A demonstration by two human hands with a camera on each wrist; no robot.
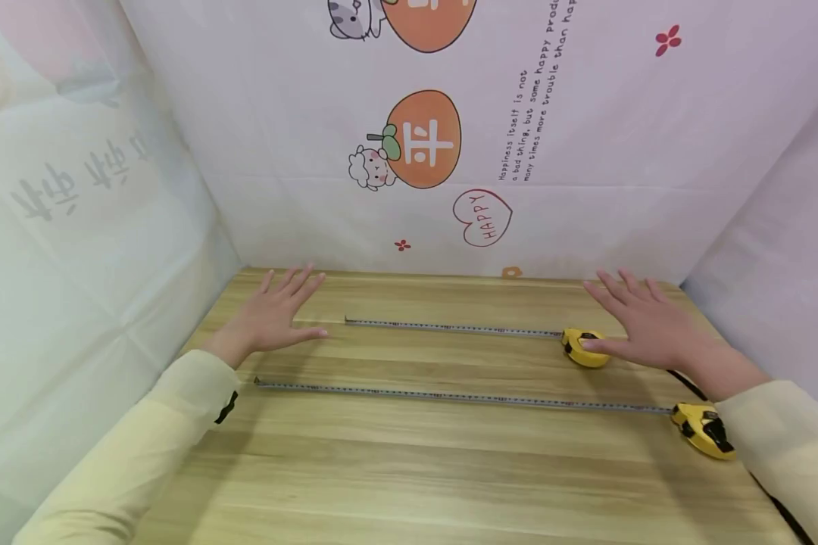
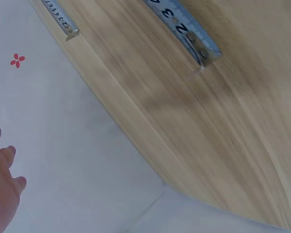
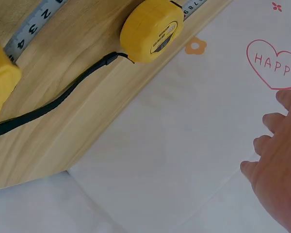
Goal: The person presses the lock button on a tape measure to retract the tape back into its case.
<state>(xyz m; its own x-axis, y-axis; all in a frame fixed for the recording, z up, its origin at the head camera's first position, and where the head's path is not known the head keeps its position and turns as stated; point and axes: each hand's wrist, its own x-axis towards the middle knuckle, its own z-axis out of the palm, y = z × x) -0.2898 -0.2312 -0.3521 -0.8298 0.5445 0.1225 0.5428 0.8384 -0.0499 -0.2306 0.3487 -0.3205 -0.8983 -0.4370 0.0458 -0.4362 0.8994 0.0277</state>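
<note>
Two yellow tape measures lie on the wooden table, each with its blade drawn out to the left. The far tape measure has the shorter blade; the near tape measure has the longer blade. My left hand is held over the table's left side with fingers spread, close to the blades' hooked ends, and holds nothing. On the right, my right hand is spread the same way, its thumb overlapping the far tape measure in the head view. The right sleeve partly hides the near case.
Behind the wooden tabletop stands a white printed cloth wall, with more cloth at both sides. A black strap trails from the far tape measure across the table in the right wrist view.
</note>
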